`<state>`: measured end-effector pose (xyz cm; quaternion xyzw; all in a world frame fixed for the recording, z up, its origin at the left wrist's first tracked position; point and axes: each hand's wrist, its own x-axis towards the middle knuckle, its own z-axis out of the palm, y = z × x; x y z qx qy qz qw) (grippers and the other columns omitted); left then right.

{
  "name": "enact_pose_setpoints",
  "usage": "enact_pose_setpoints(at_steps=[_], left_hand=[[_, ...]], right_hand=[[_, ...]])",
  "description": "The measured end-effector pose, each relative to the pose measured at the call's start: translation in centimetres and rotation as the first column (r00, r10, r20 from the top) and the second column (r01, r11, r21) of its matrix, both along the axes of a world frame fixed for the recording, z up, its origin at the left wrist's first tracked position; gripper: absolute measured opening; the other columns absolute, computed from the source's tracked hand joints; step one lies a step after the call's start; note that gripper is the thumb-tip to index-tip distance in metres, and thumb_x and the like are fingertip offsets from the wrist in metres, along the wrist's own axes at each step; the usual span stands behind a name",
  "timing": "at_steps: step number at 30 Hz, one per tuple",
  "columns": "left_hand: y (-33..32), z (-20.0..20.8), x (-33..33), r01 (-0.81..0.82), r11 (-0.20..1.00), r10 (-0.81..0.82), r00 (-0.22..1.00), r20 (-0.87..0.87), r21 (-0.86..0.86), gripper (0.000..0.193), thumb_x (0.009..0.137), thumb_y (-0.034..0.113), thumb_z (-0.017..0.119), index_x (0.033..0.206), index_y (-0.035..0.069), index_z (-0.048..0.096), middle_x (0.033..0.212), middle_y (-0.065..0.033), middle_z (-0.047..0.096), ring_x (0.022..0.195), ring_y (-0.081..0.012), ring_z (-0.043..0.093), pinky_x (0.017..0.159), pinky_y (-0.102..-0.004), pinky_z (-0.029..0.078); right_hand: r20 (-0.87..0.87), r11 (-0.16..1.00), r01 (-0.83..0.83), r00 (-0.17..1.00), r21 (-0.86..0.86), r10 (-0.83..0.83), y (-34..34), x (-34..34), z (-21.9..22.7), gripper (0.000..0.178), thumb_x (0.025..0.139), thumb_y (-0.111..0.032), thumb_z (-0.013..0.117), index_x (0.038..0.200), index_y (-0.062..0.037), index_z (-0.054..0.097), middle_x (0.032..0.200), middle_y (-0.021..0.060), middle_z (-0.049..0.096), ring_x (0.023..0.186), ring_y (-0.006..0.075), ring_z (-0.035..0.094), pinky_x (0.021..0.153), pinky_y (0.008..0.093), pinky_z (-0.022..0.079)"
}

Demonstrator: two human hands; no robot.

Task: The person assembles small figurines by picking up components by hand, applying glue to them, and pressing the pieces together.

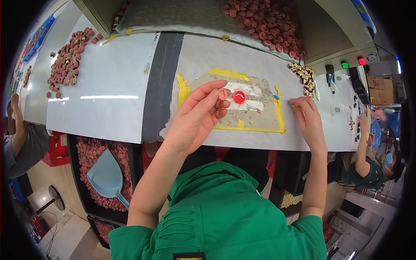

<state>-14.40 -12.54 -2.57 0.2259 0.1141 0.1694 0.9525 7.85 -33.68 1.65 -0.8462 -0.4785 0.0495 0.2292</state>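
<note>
Pinches a small pink piece (223, 94) between thumb and forefinger of the left hand (193, 117), closed to its width, with the other fingers loosely bent. Holds it in the air above the worktable, just left of a red disc (239, 96). Has that disc on a white plate (255, 105), over a grey mat (260, 122) edged with yellow tape (229, 73). Rests or hovers with the right hand (310, 119) just beyond the mat's right edge, fingers bent; cannot tell how far open, or with what in grip. Nearby, includes dark-and-yellow pieces (304, 79); farther off, a heap of pink pieces (266, 24). Lower left, takes in a pale blue dustpan (105, 173) lying in a filled black bin (74, 167).
</note>
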Motion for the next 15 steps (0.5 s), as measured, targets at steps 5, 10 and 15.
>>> enact_pose_setpoints(at_steps=[5,10,15], left_hand=[[-0.01,0.24,0.07,-0.028,0.999,0.030,0.999,-0.039,0.045,0.034,0.096,0.015,0.054,0.127,0.004,0.048,0.108,-0.0026,0.056,0.098,-0.0097,0.054,0.088,-0.0245,0.044],[-0.15,0.32,0.10,-0.071,0.996,0.074,0.996,-0.059,0.046,0.033,0.095,0.015,0.055,0.126,0.004,0.049,0.110,-0.0028,0.057,0.099,-0.0098,0.055,0.088,-0.0246,0.044],[-0.09,0.24,0.11,-0.060,0.993,0.067,0.995,-0.069,0.102,0.034,0.095,0.013,0.054,0.128,0.006,0.048,0.114,-0.0040,0.056,0.097,-0.0091,0.055,0.087,-0.0235,0.045]], right_hand=[[-0.015,0.999,0.037,0.999,-0.036,-0.037,-0.06,-0.02,-0.12,0.016,0.085,0.000,0.060,0.101,-0.0021,0.060,0.095,0.0115,0.058,0.086,0.0275,0.058,0.076,0.0318,0.048],[-0.017,0.998,0.059,0.998,-0.028,-0.059,-0.58,-0.17,0.22,0.015,0.085,-0.001,0.060,0.101,-0.0017,0.061,0.097,0.0117,0.059,0.085,0.0261,0.060,0.075,0.0308,0.048],[0.032,0.998,0.006,0.999,-0.059,-0.004,-0.57,0.23,-0.18,0.017,0.086,0.000,0.059,0.103,-0.0013,0.059,0.096,0.0121,0.059,0.084,0.0256,0.060,0.075,0.0310,0.048]])
